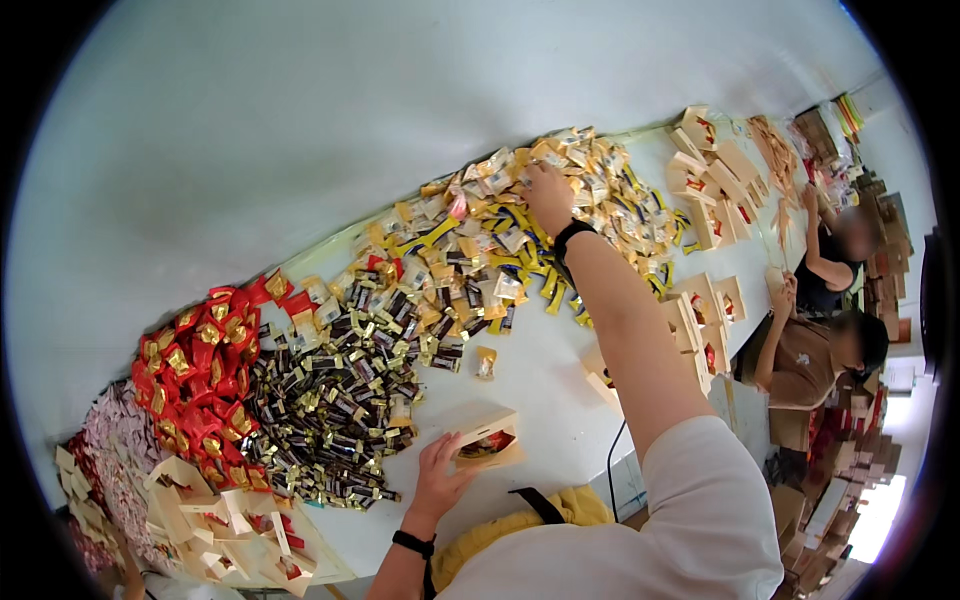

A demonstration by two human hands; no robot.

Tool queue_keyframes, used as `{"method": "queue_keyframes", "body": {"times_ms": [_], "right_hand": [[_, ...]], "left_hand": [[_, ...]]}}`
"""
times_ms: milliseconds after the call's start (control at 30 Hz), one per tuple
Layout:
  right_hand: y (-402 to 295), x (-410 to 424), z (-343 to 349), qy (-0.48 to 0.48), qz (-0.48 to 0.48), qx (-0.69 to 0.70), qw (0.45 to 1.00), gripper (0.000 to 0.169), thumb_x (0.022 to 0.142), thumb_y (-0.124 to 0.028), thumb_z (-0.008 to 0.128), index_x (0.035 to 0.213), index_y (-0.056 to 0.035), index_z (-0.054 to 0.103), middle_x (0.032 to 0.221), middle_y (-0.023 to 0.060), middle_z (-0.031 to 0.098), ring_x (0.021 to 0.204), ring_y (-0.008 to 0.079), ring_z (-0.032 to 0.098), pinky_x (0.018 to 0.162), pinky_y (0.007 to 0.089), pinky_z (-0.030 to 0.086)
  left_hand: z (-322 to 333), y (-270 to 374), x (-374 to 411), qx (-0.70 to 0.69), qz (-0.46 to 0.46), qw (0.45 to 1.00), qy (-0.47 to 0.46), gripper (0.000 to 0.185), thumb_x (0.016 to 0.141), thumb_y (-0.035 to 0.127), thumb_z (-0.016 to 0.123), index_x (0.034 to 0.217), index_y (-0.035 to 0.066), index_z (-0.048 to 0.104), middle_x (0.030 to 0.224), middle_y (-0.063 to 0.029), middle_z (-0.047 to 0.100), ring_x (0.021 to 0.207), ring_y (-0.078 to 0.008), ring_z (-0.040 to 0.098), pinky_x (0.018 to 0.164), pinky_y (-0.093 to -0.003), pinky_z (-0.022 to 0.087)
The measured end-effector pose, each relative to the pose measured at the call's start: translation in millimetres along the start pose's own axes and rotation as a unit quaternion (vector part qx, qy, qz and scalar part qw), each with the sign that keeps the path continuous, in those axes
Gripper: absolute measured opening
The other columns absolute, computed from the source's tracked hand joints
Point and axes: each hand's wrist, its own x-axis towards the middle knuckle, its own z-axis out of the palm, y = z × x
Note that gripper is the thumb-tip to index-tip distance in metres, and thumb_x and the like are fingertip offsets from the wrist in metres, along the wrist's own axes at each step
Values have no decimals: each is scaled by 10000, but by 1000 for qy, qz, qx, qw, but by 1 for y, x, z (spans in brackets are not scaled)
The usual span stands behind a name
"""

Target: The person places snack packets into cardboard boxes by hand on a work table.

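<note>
My left hand (441, 474) grips the left side of a small cream-coloured cardboard box (491, 433) at the table's near edge. Through the box's opening, red and dark wrapped pieces show inside. At the far side of the table, my right hand (550, 196) reaches into a heap of clear-and-yellow wrapped snacks (592, 180). Its fingertips are partly lost among the packets, so whether they hold one is unclear. Yellow-and-blue stick packets (525, 251) lie just below that hand. One single yellow packet (486, 362) rests apart on the white tabletop (540, 375).
Dark-and-gold wrapped sticks (337, 397) and red-and-gold packets (199, 360) are heaped leftward. Filled boxes stand at lower left (225, 525) and right (709, 322). A white wall (262, 150) borders the far edge. Two people (806, 367) work at right; a black cable (613, 465) hangs nearby.
</note>
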Motion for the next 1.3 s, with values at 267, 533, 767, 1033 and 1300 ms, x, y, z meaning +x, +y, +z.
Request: {"method": "queue_keyframes", "body": {"times_ms": [267,533,767,1033,1300], "right_hand": [[-6,-48,-31,2,106,361,927,286,909,-186,668,1153,-39,651,1018,106,706,851,225,673,718,355,544],[-60,-252,-183,-369,210,762,489,261,1061,-184,463,1162,8,607,1065,138,720,661,101,602,639,231,504],[-89,-391,-138,-427,-8,444,788,204,972,-156,621,1158,-79,654,978,98,714,711,193,633,661,307,518],[-156,-456,-73,-278,-265,215,898,85,895,-137,615,962,-92,641,848,90,673,779,306,671,619,421,537],[-189,-465,-61,-193,-366,74,907,91,866,-191,649,919,-136,699,938,65,689,763,255,690,581,390,545]], "left_hand": [[6,2,-6,-36,-65,997,-14,246,847,212,774,1061,110,706,1434,-163,504,1313,-383,448,1060,-484,388],[-1,7,-32,-21,-73,997,-12,585,847,245,783,1355,71,551,1416,-156,506,1311,-373,443,1088,-464,380],[-15,16,-80,20,-25,999,34,88,794,192,801,861,140,778,1466,-137,490,1325,-361,452,1049,-477,382],[-19,28,-111,50,-45,994,83,53,794,193,787,836,160,785,1489,-129,469,1341,-355,437,1064,-486,365],[-19,1,-128,35,-56,989,132,202,787,232,797,974,166,758,1505,-137,453,1343,-367,439,1049,-511,364]]}}
